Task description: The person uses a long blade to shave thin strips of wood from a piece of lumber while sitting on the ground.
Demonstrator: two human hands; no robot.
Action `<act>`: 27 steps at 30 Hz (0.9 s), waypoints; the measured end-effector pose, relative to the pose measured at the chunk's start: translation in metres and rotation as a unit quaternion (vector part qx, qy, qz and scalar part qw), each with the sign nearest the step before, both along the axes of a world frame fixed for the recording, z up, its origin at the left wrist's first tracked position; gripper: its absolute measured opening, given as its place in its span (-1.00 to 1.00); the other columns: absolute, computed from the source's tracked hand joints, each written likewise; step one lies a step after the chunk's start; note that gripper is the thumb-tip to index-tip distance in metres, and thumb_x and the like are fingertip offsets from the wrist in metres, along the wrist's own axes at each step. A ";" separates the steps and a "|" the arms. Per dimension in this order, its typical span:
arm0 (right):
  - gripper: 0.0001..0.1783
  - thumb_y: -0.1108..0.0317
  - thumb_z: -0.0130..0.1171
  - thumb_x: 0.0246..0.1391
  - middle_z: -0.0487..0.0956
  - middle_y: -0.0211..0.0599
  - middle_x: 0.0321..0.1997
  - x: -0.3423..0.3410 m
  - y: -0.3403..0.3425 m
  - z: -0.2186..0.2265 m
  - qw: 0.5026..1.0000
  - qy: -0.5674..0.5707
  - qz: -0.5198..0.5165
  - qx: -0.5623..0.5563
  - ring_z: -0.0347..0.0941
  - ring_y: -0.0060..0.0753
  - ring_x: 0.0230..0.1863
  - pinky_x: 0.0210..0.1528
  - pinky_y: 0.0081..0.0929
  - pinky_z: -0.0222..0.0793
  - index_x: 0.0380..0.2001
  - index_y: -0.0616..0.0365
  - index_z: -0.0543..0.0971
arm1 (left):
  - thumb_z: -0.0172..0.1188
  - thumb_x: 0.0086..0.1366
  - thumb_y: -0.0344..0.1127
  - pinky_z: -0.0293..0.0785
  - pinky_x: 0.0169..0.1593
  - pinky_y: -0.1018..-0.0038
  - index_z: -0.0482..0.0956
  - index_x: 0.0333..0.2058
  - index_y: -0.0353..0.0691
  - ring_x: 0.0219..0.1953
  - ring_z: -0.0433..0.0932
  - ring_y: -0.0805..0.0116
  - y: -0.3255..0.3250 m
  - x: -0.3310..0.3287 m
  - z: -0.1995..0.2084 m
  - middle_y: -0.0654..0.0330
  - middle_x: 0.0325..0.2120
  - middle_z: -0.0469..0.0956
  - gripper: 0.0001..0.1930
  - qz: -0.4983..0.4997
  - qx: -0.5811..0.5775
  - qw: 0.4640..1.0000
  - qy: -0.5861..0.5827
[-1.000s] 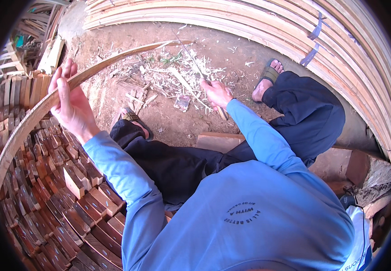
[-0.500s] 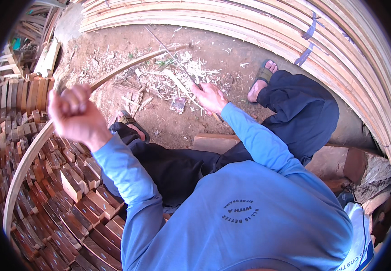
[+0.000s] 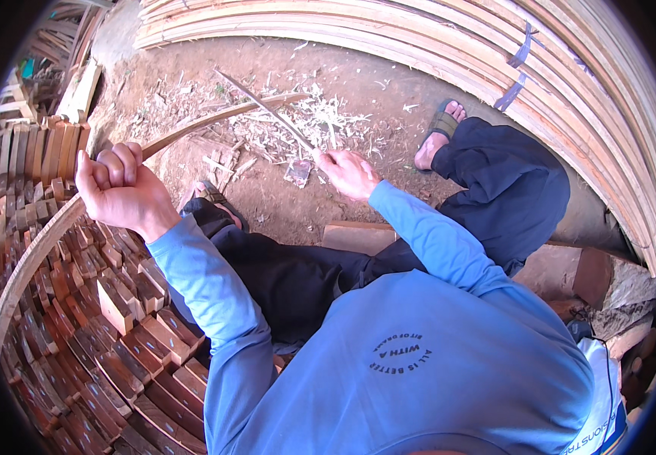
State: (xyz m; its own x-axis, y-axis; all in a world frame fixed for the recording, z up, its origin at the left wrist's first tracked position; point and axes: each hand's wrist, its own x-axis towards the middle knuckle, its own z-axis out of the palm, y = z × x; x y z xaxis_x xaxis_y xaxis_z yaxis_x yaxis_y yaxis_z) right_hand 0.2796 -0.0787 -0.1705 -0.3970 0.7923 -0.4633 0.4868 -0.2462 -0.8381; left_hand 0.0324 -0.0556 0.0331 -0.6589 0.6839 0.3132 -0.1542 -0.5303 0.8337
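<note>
Packed earth fills the middle of my head view, strewn with pale shavings, with long sawn strips stacked along the far side and rows of short wooden blocks at lower left. The left hand is curled into a fist on a long curved strip of wood, which runs from over the blocks, through the grip, to a far end above the shavings. The right hand is closed on the handle end of a long narrow blade — the fingers hide most of that handle. From where I watch, the blade crosses the strip near its far end, but I can't tell whether they touch. What worries me most is a slip: if the edge met a knot or skidded, it could jump along the wood toward the left fist. The strip's length is another risk, I think, since a light hold might let it twist and spoil the blade's angle. The left foot sits below the strip in an open sandal — poorly guarded should the blade drop.
</note>
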 end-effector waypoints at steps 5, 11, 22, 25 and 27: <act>-0.23 -0.31 -0.20 0.25 0.47 -0.18 -0.70 0.005 0.009 -0.023 0.995 0.005 -0.050 -0.086 0.48 -0.25 -0.69 -0.58 -0.28 0.46 -0.40 0.30 0.53 | -0.01 0.33 -0.25 0.07 -0.47 0.46 -0.02 -0.72 0.02 -0.71 -0.07 0.50 0.008 -0.005 -0.020 0.40 -0.80 -0.06 -0.53 0.006 -0.011 1.000 -0.023; -0.25 -0.27 -0.19 0.27 0.39 -0.32 -0.79 0.006 0.013 -0.021 0.991 0.033 -0.063 -0.117 0.40 -0.37 -0.79 -0.70 -0.37 0.38 -0.50 0.30 0.52 | -0.04 0.35 -0.25 0.14 -0.42 0.43 0.00 -0.71 0.01 -0.70 -0.04 0.49 0.000 -0.010 -0.025 0.39 -0.79 -0.06 -0.54 -0.027 -0.016 0.999 -0.011; -0.29 -0.19 -0.16 0.27 0.51 -0.05 -0.69 -0.022 0.024 -0.023 0.995 -0.055 0.001 0.088 0.53 -0.08 -0.60 -0.41 -0.12 0.44 -0.45 0.34 0.59 | 0.01 0.36 -0.21 0.13 -0.43 0.44 0.00 -0.72 0.02 -0.69 -0.04 0.48 -0.001 -0.033 -0.032 0.37 -0.80 -0.05 -0.51 -0.011 -0.028 0.999 -0.033; -0.28 -0.19 -0.18 0.28 0.52 0.03 -0.65 -0.019 0.017 -0.018 0.991 -0.016 0.016 0.131 0.52 0.01 -0.56 -0.37 -0.06 0.41 -0.46 0.35 0.58 | 0.02 0.36 -0.22 0.12 -0.43 0.44 -0.01 -0.72 0.02 -0.69 -0.04 0.48 -0.003 -0.035 -0.033 0.38 -0.80 -0.05 -0.51 -0.016 -0.036 0.999 -0.027; -0.23 -0.24 -0.19 0.26 0.55 -0.01 -0.62 -0.015 0.012 -0.031 0.998 -0.040 -0.013 0.045 0.52 -0.04 -0.59 -0.38 -0.10 0.46 -0.44 0.37 0.59 | 0.02 0.36 -0.22 0.10 -0.43 0.44 -0.01 -0.71 0.02 -0.69 -0.04 0.49 -0.003 -0.037 -0.034 0.38 -0.80 -0.05 -0.51 -0.022 -0.031 0.999 -0.029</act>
State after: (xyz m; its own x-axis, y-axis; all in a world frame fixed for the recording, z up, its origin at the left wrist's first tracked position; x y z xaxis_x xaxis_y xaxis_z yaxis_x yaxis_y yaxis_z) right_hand 0.2651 -0.0665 -0.2012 -0.3405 0.8418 -0.4188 0.5466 -0.1852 -0.8166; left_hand -0.0048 -0.0589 -0.0008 -0.6442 0.7292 0.2309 -0.2250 -0.4692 0.8540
